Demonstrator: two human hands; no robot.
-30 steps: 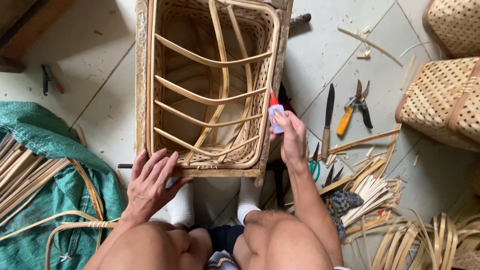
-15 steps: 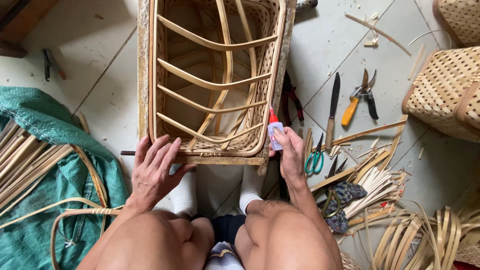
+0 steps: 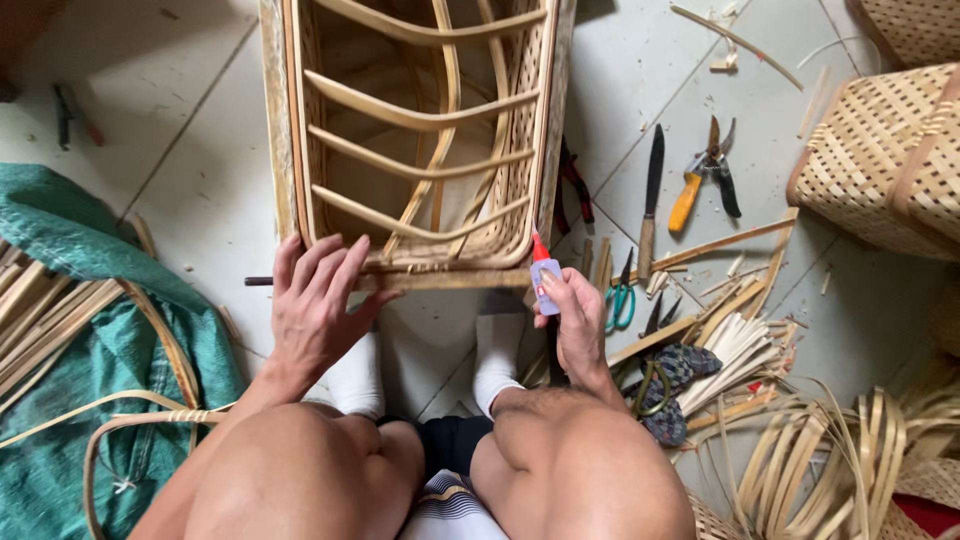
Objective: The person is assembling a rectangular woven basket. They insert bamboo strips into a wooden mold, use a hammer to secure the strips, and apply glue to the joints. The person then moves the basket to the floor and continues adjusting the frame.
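A large woven bamboo basket (image 3: 290,130) lies on its side on the tiled floor, its open mouth facing me, with curved bamboo ribs inside. My left hand (image 3: 315,305) rests flat, fingers spread, on the basket's near left corner and rim. My right hand (image 3: 575,320) grips a small glue bottle (image 3: 543,275) with a red nozzle, its tip touching the basket's near right corner. My knees and white socks sit just below the basket.
To the right lie a knife (image 3: 650,200), orange-handled pruning shears (image 3: 705,175), green scissors (image 3: 620,295) and loose bamboo strips (image 3: 740,345). Finished woven baskets (image 3: 885,160) stand at the right edge. A green tarp (image 3: 70,330) with bamboo strips lies on the left.
The view has shifted, so the basket sits higher in the frame. Both hands keep their places: the left on the near rim, the right holding the glue bottle at the right corner.
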